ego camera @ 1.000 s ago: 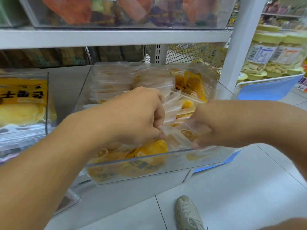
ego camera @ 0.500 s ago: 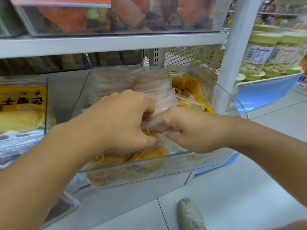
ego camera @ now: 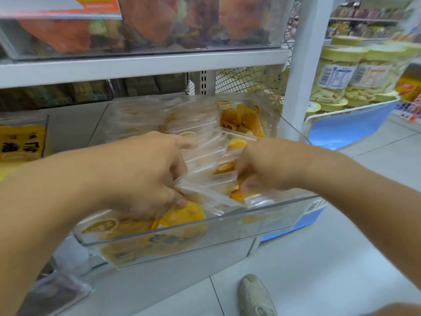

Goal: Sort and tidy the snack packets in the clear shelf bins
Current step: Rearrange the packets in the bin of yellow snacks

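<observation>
A clear shelf bin (ego camera: 227, 226) juts out from the lower shelf, full of clear snack packets (ego camera: 200, 142) with yellow dried fruit inside. Both hands are inside it. My left hand (ego camera: 145, 176) curls its fingers round the left ends of the front packets, thumb low against a yellow packet (ego camera: 184, 215). My right hand (ego camera: 262, 165) grips the right ends of the same front packets (ego camera: 214, 188). The fingertips of both hands are partly hidden among the packets. At the back right stand packets with orange labels (ego camera: 241, 120).
A second clear bin (ego camera: 22, 142) with yellow-labelled packets sits at the left. An upper shelf (ego camera: 141, 67) carries a bin of orange snacks. A white upright post (ego camera: 303, 69) stands at the right, with jars (ego camera: 337, 74) beyond it. My shoe (ego camera: 255, 295) is on the tiled floor.
My hands, pressed together over the front packets half a second ago, have drawn apart to the two ends of the stack. The view has tilted slightly upward.
</observation>
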`<state>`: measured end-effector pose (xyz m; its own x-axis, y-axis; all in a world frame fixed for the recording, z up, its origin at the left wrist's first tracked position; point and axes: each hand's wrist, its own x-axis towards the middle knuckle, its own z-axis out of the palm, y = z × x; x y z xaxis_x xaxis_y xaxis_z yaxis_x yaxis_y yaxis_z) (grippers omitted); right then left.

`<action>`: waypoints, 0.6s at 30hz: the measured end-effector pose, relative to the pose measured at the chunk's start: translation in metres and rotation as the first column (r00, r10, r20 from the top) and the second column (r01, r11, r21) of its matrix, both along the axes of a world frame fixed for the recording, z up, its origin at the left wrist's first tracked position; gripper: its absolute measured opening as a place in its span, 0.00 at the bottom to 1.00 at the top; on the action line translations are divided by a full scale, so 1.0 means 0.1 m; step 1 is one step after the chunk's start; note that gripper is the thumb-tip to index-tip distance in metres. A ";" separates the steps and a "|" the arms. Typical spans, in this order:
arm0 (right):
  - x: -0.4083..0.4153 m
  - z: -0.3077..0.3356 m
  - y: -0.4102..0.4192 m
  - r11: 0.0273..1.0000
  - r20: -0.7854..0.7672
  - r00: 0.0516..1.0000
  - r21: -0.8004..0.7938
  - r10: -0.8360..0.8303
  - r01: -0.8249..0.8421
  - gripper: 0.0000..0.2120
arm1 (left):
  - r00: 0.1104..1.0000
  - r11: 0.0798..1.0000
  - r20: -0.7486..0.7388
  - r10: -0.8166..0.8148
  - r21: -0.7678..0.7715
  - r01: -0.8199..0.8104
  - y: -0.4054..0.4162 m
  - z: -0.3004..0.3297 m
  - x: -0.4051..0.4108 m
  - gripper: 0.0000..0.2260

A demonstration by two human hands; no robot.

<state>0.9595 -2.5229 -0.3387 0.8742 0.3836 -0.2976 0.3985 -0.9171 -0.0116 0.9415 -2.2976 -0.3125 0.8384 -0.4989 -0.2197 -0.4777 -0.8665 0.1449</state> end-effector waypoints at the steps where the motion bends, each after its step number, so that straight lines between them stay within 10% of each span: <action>1: 0.03 -0.05 0.04 0.999 0.039 0.999 -0.039 -0.002 0.003 0.09 | 1.000 1.000 -0.010 0.004 -0.002 -0.004 0.00 0.01 0.01 0.17; 8: 0.00 0.11 -0.12 0.978 0.269 0.960 -0.164 -0.078 0.126 0.21 | 1.000 1.000 0.007 0.014 0.001 -0.014 0.03 -0.04 0.11 0.16; 18: -0.13 0.32 -0.33 0.999 0.419 0.908 0.043 -0.011 -0.008 0.11 | 0.999 0.998 0.031 0.044 -0.036 -0.043 0.01 -0.09 0.13 0.15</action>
<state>0.9464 -2.5559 -0.3069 0.9155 0.3862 0.1126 0.3738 -0.9201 0.1169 0.9547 -2.2967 -0.3217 0.8656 -0.4691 -0.1753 -0.4447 -0.8810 0.1616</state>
